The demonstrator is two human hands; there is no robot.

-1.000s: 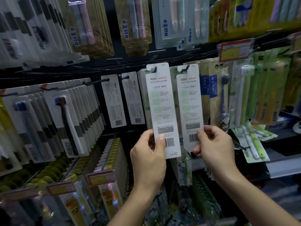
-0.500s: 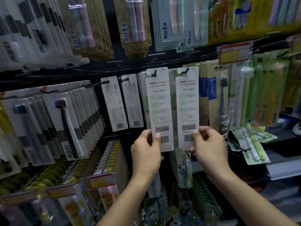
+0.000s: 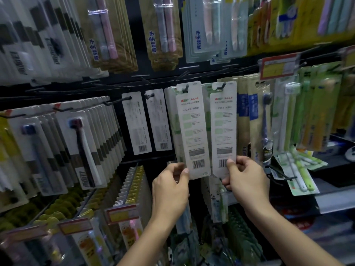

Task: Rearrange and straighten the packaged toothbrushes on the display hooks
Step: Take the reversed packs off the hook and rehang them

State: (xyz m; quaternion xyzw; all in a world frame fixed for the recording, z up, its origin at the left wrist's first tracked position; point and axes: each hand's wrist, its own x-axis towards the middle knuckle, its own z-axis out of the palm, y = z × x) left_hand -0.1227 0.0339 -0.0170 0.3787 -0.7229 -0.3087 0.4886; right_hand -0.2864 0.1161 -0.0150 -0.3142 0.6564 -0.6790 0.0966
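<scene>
Two white toothbrush packs hang back side out on black hooks at the middle of the display. The left pack tilts slightly, its bottom toward the right. My left hand pinches its lower left corner between thumb and fingers. The right pack hangs nearly straight. My right hand grips its bottom edge, thumb over the barcode. More green-and-white packs hang behind both.
Two more reversed white packs hang to the left. Rows of black-and-white toothbrush packs fill the left side, yellow packs hang below, green packs at right. A red-and-yellow price tag juts out above right.
Both packs have slid further back on their hooks. My left hand has shifted from the left pack's barcode to its lower left corner. My right hand stays on the right pack's bottom.
</scene>
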